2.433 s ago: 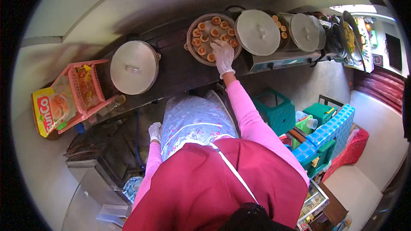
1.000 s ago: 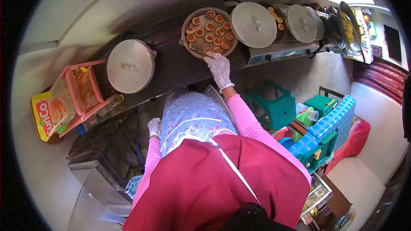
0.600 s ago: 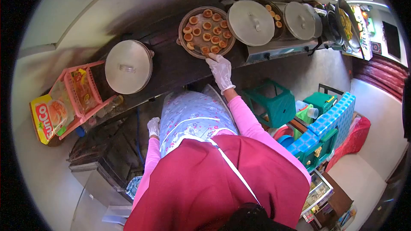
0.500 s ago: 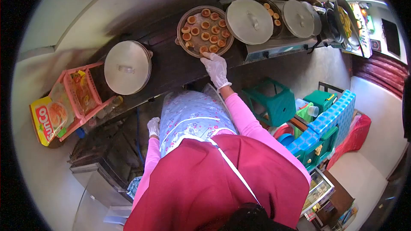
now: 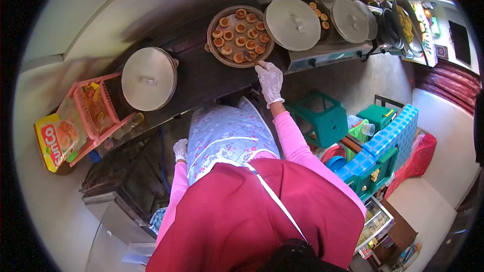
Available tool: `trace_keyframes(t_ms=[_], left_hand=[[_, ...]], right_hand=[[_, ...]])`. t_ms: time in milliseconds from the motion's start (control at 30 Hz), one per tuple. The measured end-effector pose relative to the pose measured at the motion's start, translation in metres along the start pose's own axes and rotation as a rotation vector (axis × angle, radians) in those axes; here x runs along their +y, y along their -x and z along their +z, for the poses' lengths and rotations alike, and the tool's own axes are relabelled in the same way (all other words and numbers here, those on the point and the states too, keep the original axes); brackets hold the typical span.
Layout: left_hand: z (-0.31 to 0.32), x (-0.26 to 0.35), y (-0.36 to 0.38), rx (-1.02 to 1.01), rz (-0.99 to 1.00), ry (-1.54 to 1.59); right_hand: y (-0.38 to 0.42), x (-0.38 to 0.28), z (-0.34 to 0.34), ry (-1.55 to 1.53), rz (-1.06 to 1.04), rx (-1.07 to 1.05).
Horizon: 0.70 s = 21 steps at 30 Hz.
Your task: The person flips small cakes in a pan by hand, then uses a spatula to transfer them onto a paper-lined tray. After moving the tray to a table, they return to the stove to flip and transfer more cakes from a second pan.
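A round pan (image 5: pixel 214 52) with one side handle rests on the dark counter, holding several small round browned cakes (image 5: pixel 240 42). My right hand (image 5: pixel 270 81), in a clear glove, is at the pan's lower right rim. Its fingers are pinched around a thin brownish tool (image 5: pixel 249 55) that reaches over the cakes at the near edge; its exact kind is too small to tell. Down by the flowered apron (image 5: pixel 229 133), my left hand (image 5: pixel 180 149) hangs gloved, its fingers loosely curled with nothing visible in them.
A lidded pan (image 5: pixel 148 93) stands left of the cakes, beside a pink basket (image 5: pixel 98 113). To the right, lidded pans (image 5: pixel 292 32) and another pan of cakes (image 5: pixel 322 20) sit on a stove (image 5: pixel 327 56). A green stool (image 5: pixel 322 121) stands at my right.
My right hand has moved right and slightly down along the pan's rim. A brownish tool now shows over the near cakes. My left hand is about where it was.
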<state>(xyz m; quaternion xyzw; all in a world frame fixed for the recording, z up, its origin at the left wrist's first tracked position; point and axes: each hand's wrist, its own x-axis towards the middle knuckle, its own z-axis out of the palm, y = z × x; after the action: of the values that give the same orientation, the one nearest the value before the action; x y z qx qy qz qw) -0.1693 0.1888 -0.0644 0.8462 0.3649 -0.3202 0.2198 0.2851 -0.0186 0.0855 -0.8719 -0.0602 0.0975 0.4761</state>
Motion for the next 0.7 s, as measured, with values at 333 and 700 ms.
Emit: trace_keyframes(t_ms=[333,700], left_hand=[[-0.010,0.001,-0.007,0.117,-0.026,0.350],[0.004,-0.008,-0.005,0.130,0.010,0.258]], right_hand=[[0.016,-0.041,-0.006,-0.315,0.281,-0.137],[0.005,-0.017,0.005,-0.184,0.214,-0.002]])
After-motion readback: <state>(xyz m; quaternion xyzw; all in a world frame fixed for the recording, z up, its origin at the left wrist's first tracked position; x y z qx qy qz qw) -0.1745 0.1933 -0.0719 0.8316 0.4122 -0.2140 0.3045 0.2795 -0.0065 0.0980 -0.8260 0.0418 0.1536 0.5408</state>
